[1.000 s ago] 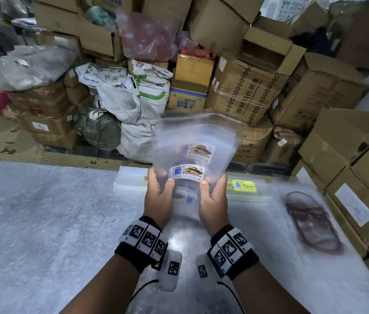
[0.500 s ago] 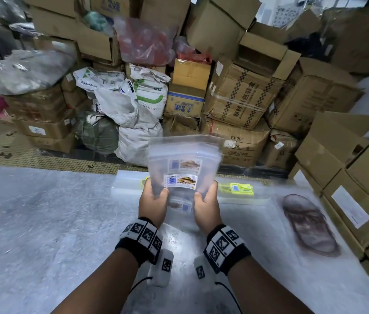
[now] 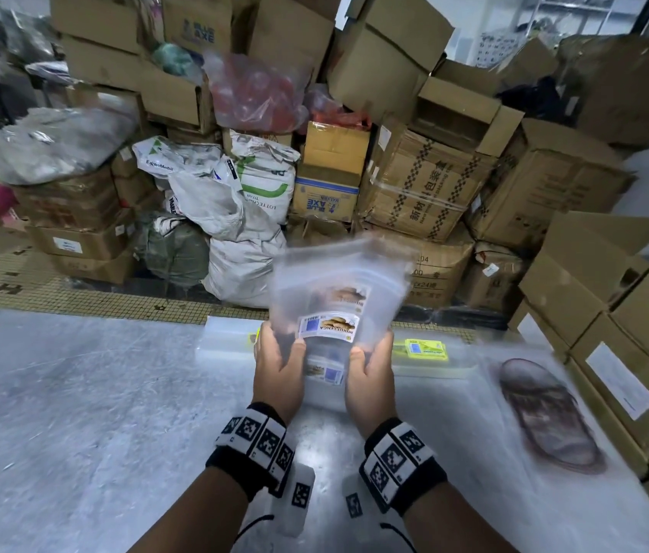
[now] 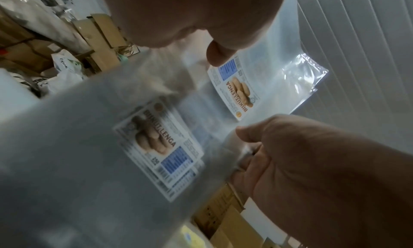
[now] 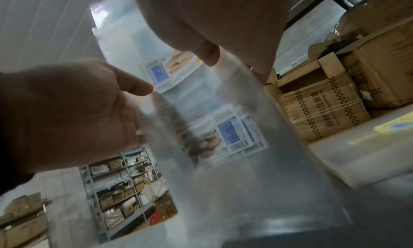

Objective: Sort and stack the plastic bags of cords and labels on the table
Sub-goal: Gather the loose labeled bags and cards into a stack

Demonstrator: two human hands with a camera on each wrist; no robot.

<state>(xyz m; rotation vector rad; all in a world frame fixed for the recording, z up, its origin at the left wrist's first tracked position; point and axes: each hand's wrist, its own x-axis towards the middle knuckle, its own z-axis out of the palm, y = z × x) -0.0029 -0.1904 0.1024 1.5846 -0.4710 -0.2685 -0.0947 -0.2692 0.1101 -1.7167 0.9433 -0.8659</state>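
I hold a bundle of clear plastic bags (image 3: 339, 289) upright above the grey table (image 3: 75, 413), each bag with a white and blue biscuit-picture label. My left hand (image 3: 279, 361) grips the bundle's lower left edge, thumb on the front. My right hand (image 3: 368, 369) grips its lower right edge the same way. The left wrist view shows the labelled bags (image 4: 156, 142) between my left thumb (image 4: 216, 57) and the right hand (image 4: 312, 163). From the right wrist, the bags (image 5: 223, 137) pass between my right hand (image 5: 212, 22) and the left hand (image 5: 67, 110).
A flat pile of clear bags with yellow labels (image 3: 426, 351) lies along the table's far edge. A clear bag of brown cords (image 3: 546, 417) lies on the table to the right. Cardboard boxes (image 3: 614, 333) line the right side; boxes and sacks (image 3: 243, 217) are piled behind.
Both hands keep their grip on the bundle. It sits a little lower than a second ago and now leans slightly to the right, blurred by motion.
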